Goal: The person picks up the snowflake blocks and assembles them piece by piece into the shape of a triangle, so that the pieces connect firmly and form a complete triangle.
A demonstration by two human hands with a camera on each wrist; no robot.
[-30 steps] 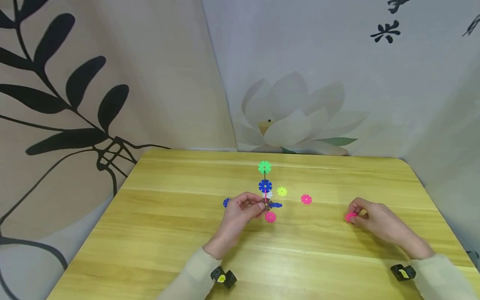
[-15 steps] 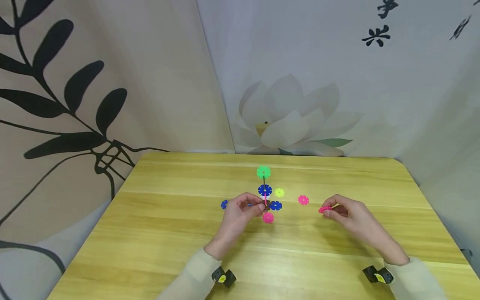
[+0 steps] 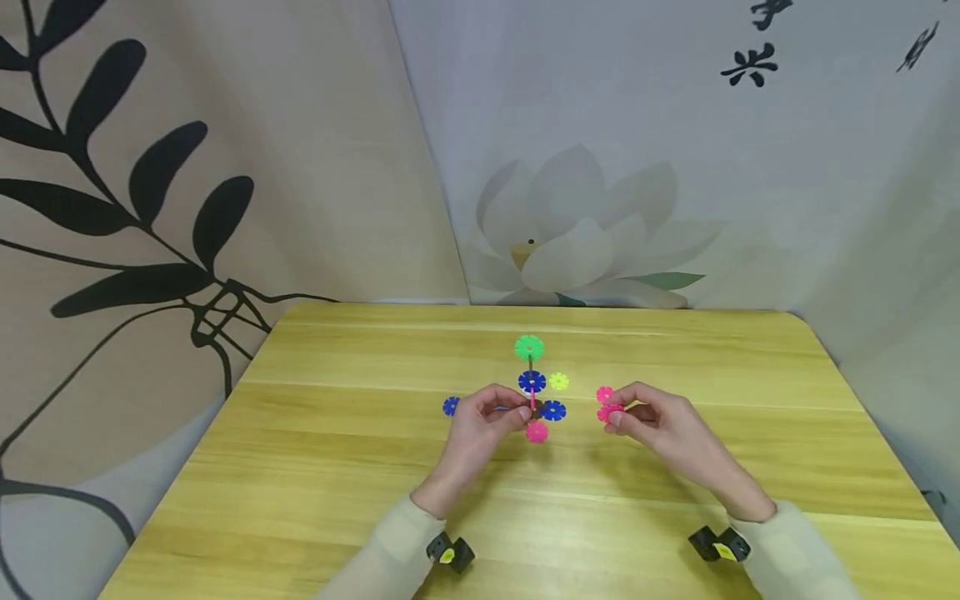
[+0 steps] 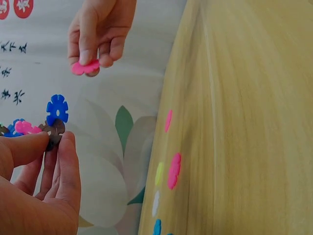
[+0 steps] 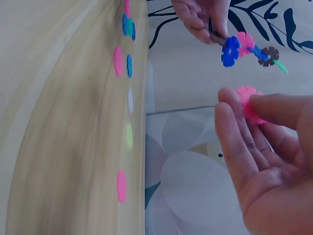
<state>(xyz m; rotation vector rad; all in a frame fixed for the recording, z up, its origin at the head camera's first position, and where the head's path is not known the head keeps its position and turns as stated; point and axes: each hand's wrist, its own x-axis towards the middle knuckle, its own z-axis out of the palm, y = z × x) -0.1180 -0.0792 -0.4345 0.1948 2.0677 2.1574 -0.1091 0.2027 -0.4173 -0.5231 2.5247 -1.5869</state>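
While raised just above the wooden table (image 3: 337, 467), left hand (image 3: 480, 425) curled, thumb and fingers pinching the brown disc at the base of a snowflake-disc assembly (image 3: 532, 392). Held upright over table centre: green disc on top, blue below, thin pink stem, blue disc to the right side, pink disc at the bottom. Forearm angled in from lower left, cream sleeve at the wrist. Right hand (image 3: 660, 421) also lifted off the surface, fingers bent, thumb and forefinger pinching a single pink disc (image 3: 609, 412); palm turned inward, piece pointed toward the assembly, near it but apart. Right forearm angled in from lower right. Lying flat on the table: loose pink disc (image 3: 603, 393) just behind the right fingertips, yellow-green disc (image 3: 558, 381) beside the assembly, blue disc (image 3: 450, 406) left of the left hand.
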